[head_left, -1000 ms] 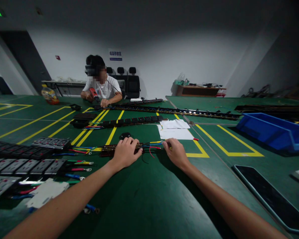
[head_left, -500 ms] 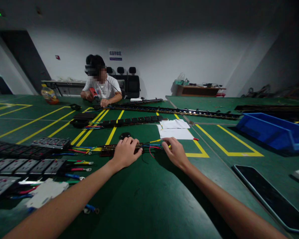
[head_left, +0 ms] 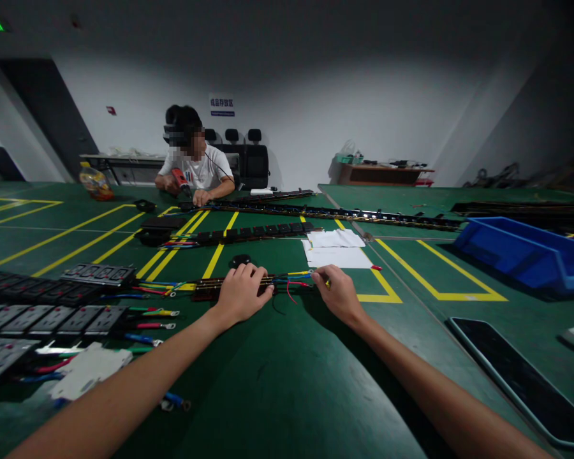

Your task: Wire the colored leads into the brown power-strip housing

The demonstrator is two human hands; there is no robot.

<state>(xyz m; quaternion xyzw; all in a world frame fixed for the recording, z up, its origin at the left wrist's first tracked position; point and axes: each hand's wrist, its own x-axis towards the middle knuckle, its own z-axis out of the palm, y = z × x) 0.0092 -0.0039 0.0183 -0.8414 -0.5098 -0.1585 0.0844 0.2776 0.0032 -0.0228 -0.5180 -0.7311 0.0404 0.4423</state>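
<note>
My left hand lies over a dark strip with brass-coloured lines along it, its fingers wrapped round the strip and holding it against the table. From the strip's right end come yellow, blue and red wires, some with metal ring ends. The fingertips of my right hand are pinched together at the tip of the yellow and blue wires. A thin red wire curls down below them. Behind my left hand is a small black rounded object.
Socket strips with ring-ended leads lie at left. White papers, a blue bin and a phone are to the right. Across the green table a co-worker holds a red power drill over a long strip.
My right hand has shifted slightly, and its fingers have drawn closer together at the wire tips. The wire ends have moved a little. My left hand stays in place on the strip.
</note>
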